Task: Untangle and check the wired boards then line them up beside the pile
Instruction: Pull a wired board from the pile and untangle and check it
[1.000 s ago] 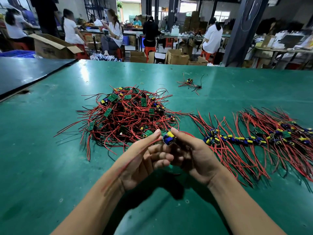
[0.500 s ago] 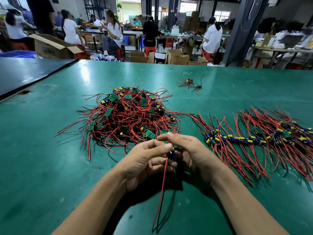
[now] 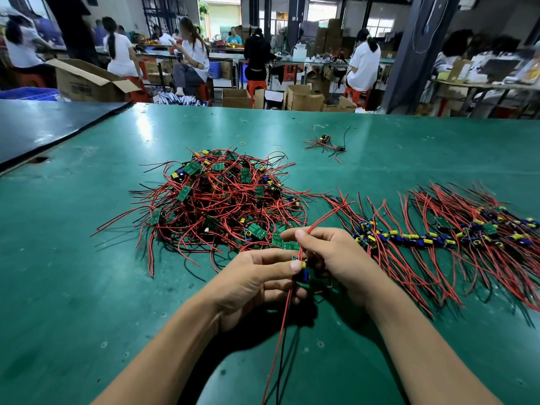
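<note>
Sprawling just beyond the hands is the pile (image 3: 222,200), with the row (image 3: 423,241) to its right. The left hand (image 3: 254,282) pinches a board (image 3: 302,270) and the right hand (image 3: 336,258) pinches its red wire (image 3: 321,219).

A single wide-angle head camera looks forward and down, close above the left hand (image 3: 251,285) and right hand (image 3: 342,264), across the green table (image 3: 87,287) toward the workshop (image 3: 292,54) behind.

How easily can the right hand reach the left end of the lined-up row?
Probably yes: the lined-up row starts just beside the right hand with nothing in between, though it is pinching a red wire.
</note>
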`<action>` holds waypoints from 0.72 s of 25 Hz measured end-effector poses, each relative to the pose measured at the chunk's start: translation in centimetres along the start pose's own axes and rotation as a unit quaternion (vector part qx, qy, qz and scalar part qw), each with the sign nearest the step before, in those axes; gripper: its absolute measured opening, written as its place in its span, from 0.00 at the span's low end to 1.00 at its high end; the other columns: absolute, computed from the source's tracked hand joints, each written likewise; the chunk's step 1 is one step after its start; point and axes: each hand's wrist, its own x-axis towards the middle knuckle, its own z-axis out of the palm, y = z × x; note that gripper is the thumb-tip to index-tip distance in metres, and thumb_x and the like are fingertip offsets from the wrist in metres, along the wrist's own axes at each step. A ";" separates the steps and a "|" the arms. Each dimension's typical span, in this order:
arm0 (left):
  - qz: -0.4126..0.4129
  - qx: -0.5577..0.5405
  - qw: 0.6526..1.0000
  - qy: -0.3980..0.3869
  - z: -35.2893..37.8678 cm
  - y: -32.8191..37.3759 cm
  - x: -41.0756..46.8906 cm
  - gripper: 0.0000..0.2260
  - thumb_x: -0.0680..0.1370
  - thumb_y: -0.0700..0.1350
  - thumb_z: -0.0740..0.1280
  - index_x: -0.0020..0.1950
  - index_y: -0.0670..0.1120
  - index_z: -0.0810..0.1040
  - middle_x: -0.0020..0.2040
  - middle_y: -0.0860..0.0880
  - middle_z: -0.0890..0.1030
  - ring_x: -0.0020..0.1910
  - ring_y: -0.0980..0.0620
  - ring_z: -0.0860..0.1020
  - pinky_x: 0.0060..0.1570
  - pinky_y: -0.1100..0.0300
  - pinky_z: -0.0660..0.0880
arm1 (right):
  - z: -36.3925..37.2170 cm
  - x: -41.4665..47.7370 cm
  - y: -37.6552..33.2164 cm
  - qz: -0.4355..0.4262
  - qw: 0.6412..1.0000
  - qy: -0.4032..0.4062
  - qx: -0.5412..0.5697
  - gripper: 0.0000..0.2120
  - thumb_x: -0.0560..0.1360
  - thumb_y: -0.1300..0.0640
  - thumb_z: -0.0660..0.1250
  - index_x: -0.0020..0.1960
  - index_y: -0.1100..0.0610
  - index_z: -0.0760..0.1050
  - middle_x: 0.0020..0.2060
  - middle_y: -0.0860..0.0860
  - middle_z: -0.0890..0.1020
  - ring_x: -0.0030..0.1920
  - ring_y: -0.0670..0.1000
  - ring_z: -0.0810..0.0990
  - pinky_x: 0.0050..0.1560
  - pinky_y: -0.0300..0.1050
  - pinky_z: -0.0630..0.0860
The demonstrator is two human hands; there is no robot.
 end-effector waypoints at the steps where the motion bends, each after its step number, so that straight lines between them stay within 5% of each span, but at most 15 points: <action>1: 0.000 -0.006 1.000 0.001 -0.1 0.1 0.0 0.11 0.69 0.40 0.73 0.51 0.42 0.85 0.44 0.39 0.83 0.36 0.45 0.83 0.37 0.57 0.81 | 0.2 0.0 0.0 -0.010 1.000 0.003 -0.005 0.12 0.82 0.53 0.63 0.52 0.57 0.84 0.28 0.50 0.81 0.27 0.49 0.79 0.27 0.40 0.76; 5: -0.011 0.003 1.000 0.025 -0.3 0.1 0.0 0.12 0.74 0.42 0.70 0.55 0.36 0.79 0.47 0.35 0.83 0.42 0.39 0.84 0.38 0.54 0.82 | 0.8 -0.1 0.1 -0.020 0.998 -0.043 -0.034 0.14 0.83 0.53 0.62 0.55 0.59 0.83 0.29 0.50 0.79 0.25 0.44 0.73 0.25 0.35 0.71; 10: 0.013 0.037 0.994 0.098 0.2 -0.7 0.4 0.04 0.77 0.38 0.68 0.46 0.38 0.81 0.39 0.36 0.83 0.35 0.40 0.84 0.33 0.52 0.82 | 0.8 -0.4 0.3 -0.015 0.997 -0.057 -0.044 0.14 0.80 0.49 0.66 0.56 0.57 0.84 0.43 0.56 0.86 0.32 0.48 0.78 0.33 0.40 0.77; 14: 0.051 0.081 0.992 0.085 0.1 -1.0 0.4 0.05 0.77 0.38 0.68 0.44 0.36 0.82 0.38 0.36 0.82 0.34 0.42 0.82 0.31 0.55 0.81 | 1.2 -0.1 0.7 -0.035 0.981 -0.031 -0.191 0.21 0.82 0.44 0.63 0.42 0.59 0.80 0.34 0.55 0.81 0.33 0.50 0.77 0.39 0.51 0.75; 18: 0.057 0.130 0.988 0.065 -0.1 -0.9 0.4 0.07 0.78 0.35 0.66 0.40 0.35 0.78 0.35 0.40 0.80 0.32 0.43 0.81 0.31 0.57 0.79 | 1.1 0.4 0.8 -0.055 0.943 0.019 -0.327 0.26 0.83 0.43 0.59 0.34 0.58 0.76 0.31 0.57 0.81 0.34 0.52 0.79 0.43 0.51 0.78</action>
